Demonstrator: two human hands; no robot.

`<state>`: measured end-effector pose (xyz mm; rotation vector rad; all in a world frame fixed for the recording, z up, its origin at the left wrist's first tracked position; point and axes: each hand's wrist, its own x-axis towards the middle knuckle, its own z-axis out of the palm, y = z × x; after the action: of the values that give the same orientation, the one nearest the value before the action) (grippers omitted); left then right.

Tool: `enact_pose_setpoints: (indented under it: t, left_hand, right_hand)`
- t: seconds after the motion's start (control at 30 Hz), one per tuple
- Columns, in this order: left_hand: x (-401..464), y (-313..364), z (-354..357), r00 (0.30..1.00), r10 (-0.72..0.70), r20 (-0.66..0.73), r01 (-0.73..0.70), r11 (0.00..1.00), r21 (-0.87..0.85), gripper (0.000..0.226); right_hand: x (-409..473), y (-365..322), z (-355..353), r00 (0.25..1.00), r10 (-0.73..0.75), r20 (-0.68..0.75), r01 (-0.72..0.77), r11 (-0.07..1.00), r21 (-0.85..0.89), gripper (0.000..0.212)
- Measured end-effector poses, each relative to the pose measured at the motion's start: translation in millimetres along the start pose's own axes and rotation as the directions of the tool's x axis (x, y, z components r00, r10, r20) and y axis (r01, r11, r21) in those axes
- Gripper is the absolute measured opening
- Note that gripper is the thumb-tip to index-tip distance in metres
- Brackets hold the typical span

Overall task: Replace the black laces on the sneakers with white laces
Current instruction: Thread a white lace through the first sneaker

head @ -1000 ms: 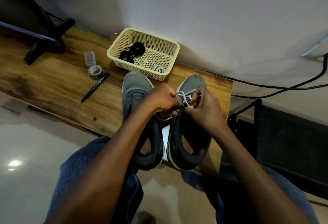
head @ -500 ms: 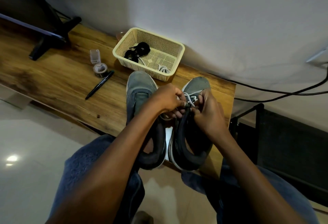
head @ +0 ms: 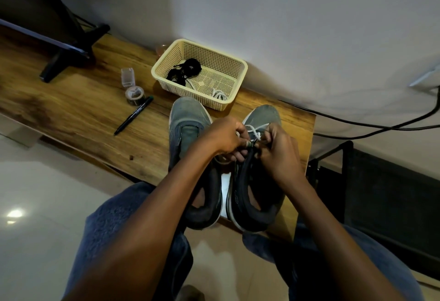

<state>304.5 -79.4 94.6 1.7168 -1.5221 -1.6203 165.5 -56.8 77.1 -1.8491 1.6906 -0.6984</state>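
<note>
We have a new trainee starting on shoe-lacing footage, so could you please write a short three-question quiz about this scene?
1. True or false: the black laces lie in the basket.
2. Which sneaker are both hands working on? A) the left sneaker B) the right sneaker C) neither
3. Fill in: the pen lies on the ____, left of the sneakers.

Key
1. True; a coil of white lace lies there too.
2. B; the left hand and right hand both pinch the white lace on the shoe.
3. Table.
</note>
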Motion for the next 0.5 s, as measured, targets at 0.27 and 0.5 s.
enact_pose_setpoints:
  t: [0.27, 0.5]
  left_hand:
    - [-1, 0, -2, 1.0, -0.017, 0.016, 0.017, 1.0, -0.014, 0.017]
    - [0, 0, -2, 0.997, -0.059, 0.049, 0.061, 0.997, -0.055, 0.019]
  right_hand:
    - [1, 2, -8, 1.0, 0.006, 0.025, -0.006, 1.0, -0.005, 0.037]
    - [8, 3, -21, 0.991, 0.063, 0.117, -0.058, 0.997, -0.046, 0.041]
